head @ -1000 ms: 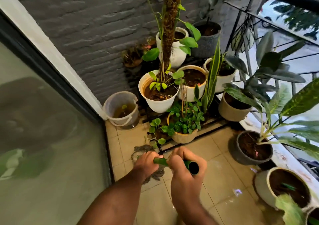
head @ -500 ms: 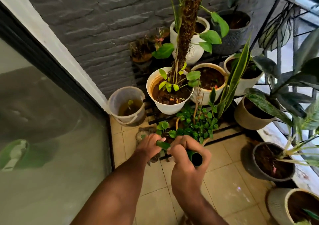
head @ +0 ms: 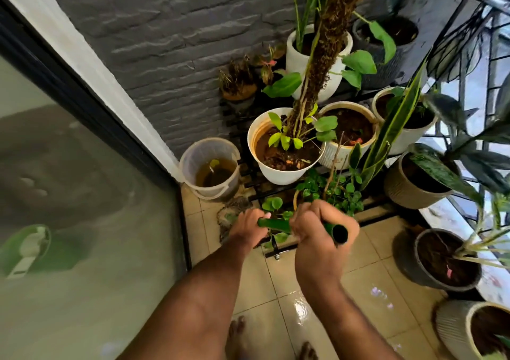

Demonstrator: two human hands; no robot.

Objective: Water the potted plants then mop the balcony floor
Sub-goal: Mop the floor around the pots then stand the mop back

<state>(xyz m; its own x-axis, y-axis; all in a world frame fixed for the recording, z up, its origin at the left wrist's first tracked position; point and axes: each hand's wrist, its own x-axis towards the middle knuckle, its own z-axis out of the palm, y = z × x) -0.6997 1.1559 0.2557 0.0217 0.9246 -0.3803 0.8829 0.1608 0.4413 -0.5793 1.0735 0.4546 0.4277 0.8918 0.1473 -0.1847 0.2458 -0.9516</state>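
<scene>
Both hands gripped a green tube (head: 276,225): left hand (head: 248,228) curled round its far end, right hand (head: 321,231) wrapped round the near part. Long axis ran left to right, nearly level; open mouth pointed right and toward camera. Tube hung over wet floor tiles (head: 367,282), potted plants (head: 284,150) crowded beyond, glass door (head: 82,221) close at left.

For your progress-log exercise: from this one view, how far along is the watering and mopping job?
Watering looks done or nearly done: the soil in the big white pot looks dark and wet, and the floor tiles shine with water. In hand: the left hand and right hand both grip a green handle; its lower end is hidden, perhaps a mop. Left: mopping the wet tiles.
</scene>
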